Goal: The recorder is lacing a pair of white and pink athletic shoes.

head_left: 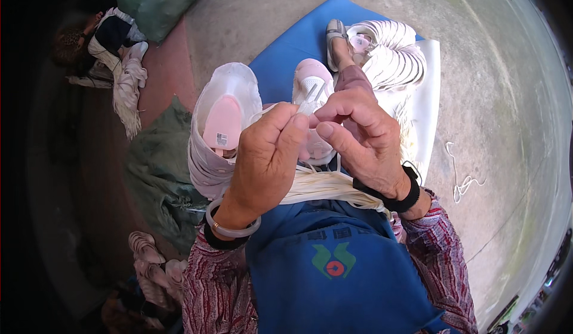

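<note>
My left hand [268,155] is closed, its thumb and forefinger pinching a white shoelace [311,93] whose two ends poke up past the fingertips. Close beside it, my right hand [364,134] has its fingers curled and its fingertips near the same lace; what they grip, if anything, is hidden. Beyond and beneath the hands lies a pink and white shoe upper [313,71], partly covered by them. Just left of my left hand stands a nested stack of white and pink shoe uppers [206,155]. A bundle of cream laces [328,188] lies across my lap on the blue apron [334,238].
A second stack of white uppers [397,56] lies on the blue sheet [274,59] by my foot. One loose lace [458,182] is on the concrete floor at right. Green sacks [164,6] and more uppers [152,262] are at left, with another person [89,42] at far left.
</note>
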Demonstrator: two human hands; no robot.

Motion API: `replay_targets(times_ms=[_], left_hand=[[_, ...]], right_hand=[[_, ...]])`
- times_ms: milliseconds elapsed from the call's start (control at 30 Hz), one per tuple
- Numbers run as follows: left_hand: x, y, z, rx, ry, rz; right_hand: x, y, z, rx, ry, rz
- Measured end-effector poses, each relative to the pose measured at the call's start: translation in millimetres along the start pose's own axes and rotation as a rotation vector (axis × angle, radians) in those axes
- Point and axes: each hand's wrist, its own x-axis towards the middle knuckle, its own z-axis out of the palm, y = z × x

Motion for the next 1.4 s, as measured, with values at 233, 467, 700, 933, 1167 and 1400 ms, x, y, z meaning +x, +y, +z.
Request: replay_targets(times_ms=[233,467,700,933,1167,1400], left_hand=[[-0.1,-0.5,19.4,0.156,0.065,0.103],[-3.8,-9.0,1.2,-0.007,0.095,-0.041],[-20.9,-4.0,-126.0,-0.258,0.49,0.234],[-129.3,46.9,-316.9,-0.002,0.933,0.583],[-83.9,45.9,-164.2,0.749,0.908,-0.014],[-6.9,-49.8,-6.2,-0.091,0.177,-0.244]], right_hand=[[-1.4,-2.2,4.4,-0.204,0.15,-0.113],[2.5,-13.9,-7.2,0.459,0.255,0.077],[-35.9,-94.3,-223.6,0.672,0.369,-0.056],[-129.7,-150.8,-388.2,-0.008,1.083,-0.398],[-79.7,-66.1,-314.9,-0.548,0.999,-0.061],[-22.9,54.0,-91.5,-0.479,0.119,0.278]])
